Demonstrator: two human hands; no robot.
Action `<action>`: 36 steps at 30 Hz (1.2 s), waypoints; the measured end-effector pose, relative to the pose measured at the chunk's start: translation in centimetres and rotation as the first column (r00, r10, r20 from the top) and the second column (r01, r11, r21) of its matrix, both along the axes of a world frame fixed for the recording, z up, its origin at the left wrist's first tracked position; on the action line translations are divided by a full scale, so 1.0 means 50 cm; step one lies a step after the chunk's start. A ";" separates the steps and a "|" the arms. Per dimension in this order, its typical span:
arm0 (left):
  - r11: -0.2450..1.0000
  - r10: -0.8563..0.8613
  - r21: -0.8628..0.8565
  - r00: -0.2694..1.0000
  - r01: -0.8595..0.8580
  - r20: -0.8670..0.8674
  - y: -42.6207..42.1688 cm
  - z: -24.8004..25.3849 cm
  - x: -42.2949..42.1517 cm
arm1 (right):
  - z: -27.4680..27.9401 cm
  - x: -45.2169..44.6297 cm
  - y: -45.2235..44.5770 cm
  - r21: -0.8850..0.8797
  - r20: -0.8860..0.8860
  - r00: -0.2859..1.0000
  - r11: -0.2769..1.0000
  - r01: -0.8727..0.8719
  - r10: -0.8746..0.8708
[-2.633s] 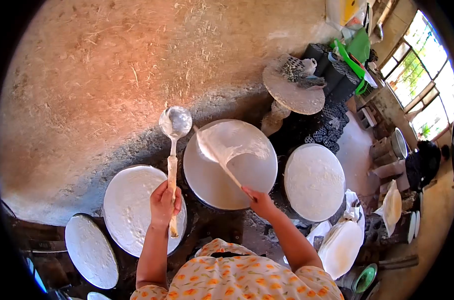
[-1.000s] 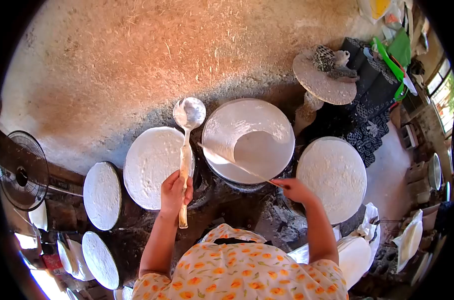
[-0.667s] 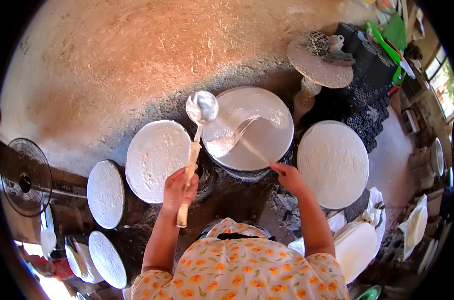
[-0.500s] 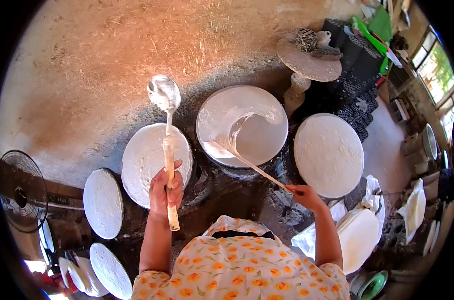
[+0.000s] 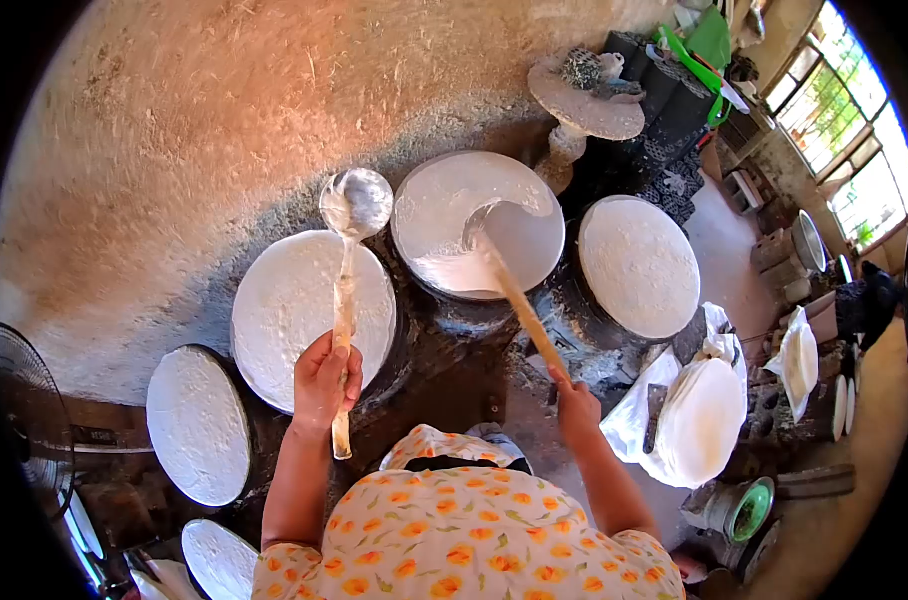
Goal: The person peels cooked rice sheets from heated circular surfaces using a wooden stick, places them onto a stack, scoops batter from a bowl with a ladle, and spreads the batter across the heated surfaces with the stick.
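My left hand [image 5: 326,382] is closed round the long pale handle of a metal ladle [image 5: 358,203]. Its round bowl, smeared white, is held up over the gap between the left and middle pans. In my right hand [image 5: 576,408] is the handle of a wooden spatula [image 5: 526,308]. The spatula's far end rests in white batter on the middle round pan [image 5: 544,250], and its exact shape is hard to make out there. A curved edge of batter borders a smoother, greyer area on that pan. Behind my left hand lies the white-topped left pan [image 5: 274,310].
To the right stands another white-topped round pan [image 5: 639,265]. A stack of thin white rounds [image 5: 699,420] lies on white plastic. More white discs [image 5: 199,425] and a fan [image 5: 29,420] are at left. Black honeycomb briquettes [image 5: 664,110] sit by the wall.
My right hand has shifted left and lower, swinging the spatula steeper, its end now nearer the pan's middle. The ladle has moved slightly right. The whole view has turned.
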State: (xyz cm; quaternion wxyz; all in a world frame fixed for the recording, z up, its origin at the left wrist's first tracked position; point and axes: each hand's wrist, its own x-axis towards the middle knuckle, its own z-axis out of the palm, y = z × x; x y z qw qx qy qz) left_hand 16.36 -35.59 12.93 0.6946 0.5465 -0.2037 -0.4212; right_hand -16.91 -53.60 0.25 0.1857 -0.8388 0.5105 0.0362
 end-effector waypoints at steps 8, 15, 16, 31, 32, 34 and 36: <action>0.997 -0.049 0.066 0.999 0.049 -0.004 0.001 0.000 -0.001 | -0.026 0.190 0.084 0.002 0.165 0.968 0.981 -0.191 0.189; 0.989 -0.100 0.115 0.995 0.098 0.019 -0.008 -0.018 0.009 | -0.065 -0.023 0.063 0.035 -0.012 0.996 0.995 0.089 -0.089; 0.986 -0.119 0.120 0.993 0.115 0.025 -0.012 -0.023 0.008 | -0.055 -0.028 0.059 0.045 -0.038 0.990 0.990 0.136 -0.135; 0.990 -0.074 0.126 0.996 0.067 0.051 -0.107 0.010 -0.049 | -0.065 -0.098 -0.053 0.003 0.144 0.990 1.000 0.009 -0.009; 0.989 -0.073 0.131 0.996 0.066 0.053 -0.112 0.009 -0.053 | -0.064 -0.072 -0.094 -0.006 0.168 0.984 0.998 0.064 -0.062; 0.990 -0.065 0.125 0.996 0.057 0.061 -0.123 0.008 -0.060 | -0.087 -0.032 -0.151 -0.012 0.198 0.974 0.993 0.118 -0.113; 0.990 -0.051 0.136 0.997 0.043 0.063 -0.131 0.012 -0.068 | -0.115 0.000 -0.193 -0.009 0.494 0.865 0.994 0.109 -0.091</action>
